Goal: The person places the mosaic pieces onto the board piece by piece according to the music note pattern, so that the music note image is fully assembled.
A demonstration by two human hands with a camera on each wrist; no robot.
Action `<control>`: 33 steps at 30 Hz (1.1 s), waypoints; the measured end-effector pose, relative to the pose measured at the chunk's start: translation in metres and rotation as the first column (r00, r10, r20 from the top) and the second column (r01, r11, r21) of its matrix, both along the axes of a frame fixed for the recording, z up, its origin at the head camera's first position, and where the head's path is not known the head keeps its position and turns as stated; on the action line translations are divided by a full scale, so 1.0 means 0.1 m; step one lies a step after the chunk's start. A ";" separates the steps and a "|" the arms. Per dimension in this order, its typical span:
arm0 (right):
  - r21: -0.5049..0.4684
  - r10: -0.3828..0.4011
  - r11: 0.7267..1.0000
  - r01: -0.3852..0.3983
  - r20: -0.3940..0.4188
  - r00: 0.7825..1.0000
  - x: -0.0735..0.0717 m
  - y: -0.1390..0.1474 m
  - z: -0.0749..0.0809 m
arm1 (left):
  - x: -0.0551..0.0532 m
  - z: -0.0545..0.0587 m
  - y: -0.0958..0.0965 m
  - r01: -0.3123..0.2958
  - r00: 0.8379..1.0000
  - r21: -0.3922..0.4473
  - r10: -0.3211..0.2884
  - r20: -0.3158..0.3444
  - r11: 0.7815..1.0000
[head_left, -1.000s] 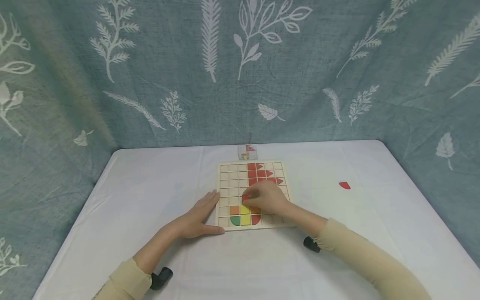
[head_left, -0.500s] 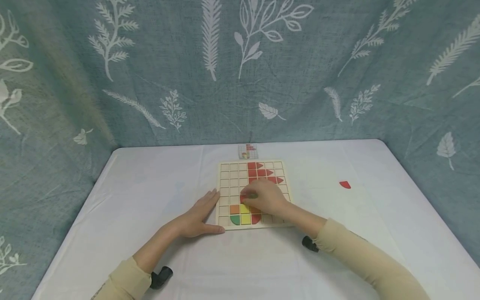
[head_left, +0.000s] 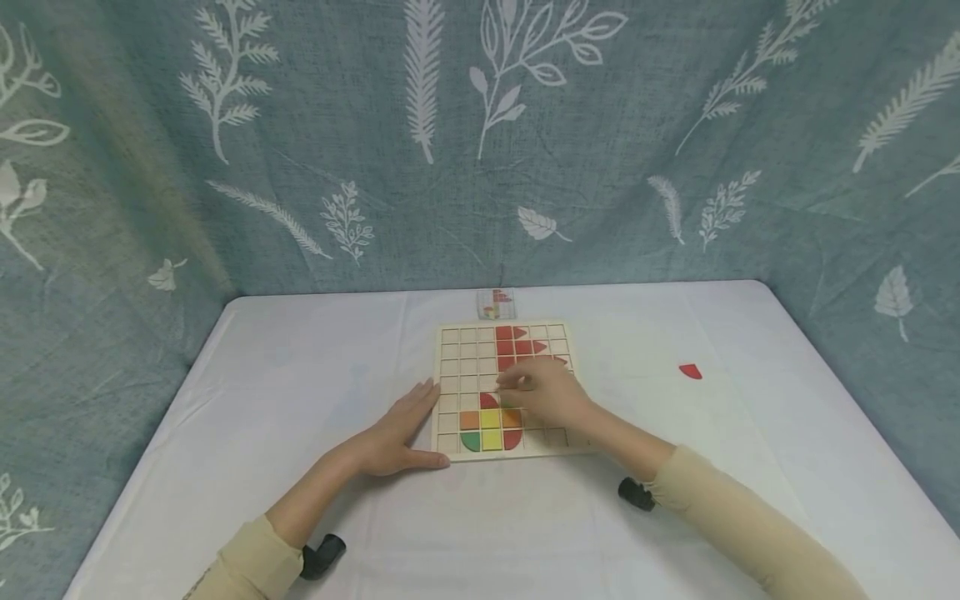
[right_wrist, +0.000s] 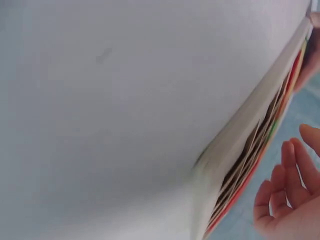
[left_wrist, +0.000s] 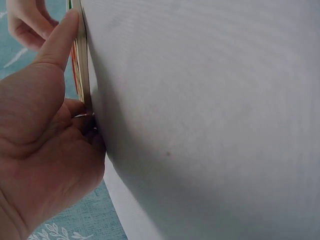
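A wooden grid board (head_left: 465,360) lies on the table with flat coloured pieces set in its squares. My left hand (head_left: 397,429) rests at its near left corner, fingers along the left edge and thumb at the front edge; the left wrist view shows the thumb (left_wrist: 59,42) straight against the rim. Over the board's middle hovers my right hand (head_left: 551,393), partly covering a green piece. In the right wrist view its fingers (right_wrist: 295,175) are loosely bent, with nothing between them. A red quarter-round piece (head_left: 488,402) sits in a square just above a yellow square (head_left: 489,418).
Another red quarter-round piece (head_left: 691,372) lies on the white tablecloth (head_left: 750,433), right of the board. A small pattern card (head_left: 496,305) is behind the board. Red squares and triangles form rows at the board's far side. Black wrist devices (head_left: 324,557) show below both forearms.
My right hand has let go of the red quarter-round piece and shifted slightly right, so the piece now shows in its square. My left hand has stayed at the board's corner.
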State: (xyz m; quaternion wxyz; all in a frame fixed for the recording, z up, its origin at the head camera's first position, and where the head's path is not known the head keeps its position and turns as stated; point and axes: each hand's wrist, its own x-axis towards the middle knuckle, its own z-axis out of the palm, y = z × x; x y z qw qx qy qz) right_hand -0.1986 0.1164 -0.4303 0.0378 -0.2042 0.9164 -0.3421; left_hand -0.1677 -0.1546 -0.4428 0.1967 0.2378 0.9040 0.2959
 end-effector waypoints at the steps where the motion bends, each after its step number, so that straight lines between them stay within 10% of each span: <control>1: -0.024 -0.014 1.000 0.015 0.006 1.000 0.01 0.06 0.01 | 0.00 0.00 0.00 -0.001 1.000 -0.002 0.001 -0.002 1.000; 10: -0.038 -0.180 0.983 0.179 -0.026 0.983 0.11 0.75 0.02 | 0.00 -0.01 -0.02 -0.011 1.000 -0.016 0.011 -0.016 1.000; 33: 0.065 -0.497 0.861 0.504 -0.105 0.862 0.36 2.22 0.03 | -0.01 -0.02 0.01 -0.009 1.000 -0.004 0.009 -0.009 1.000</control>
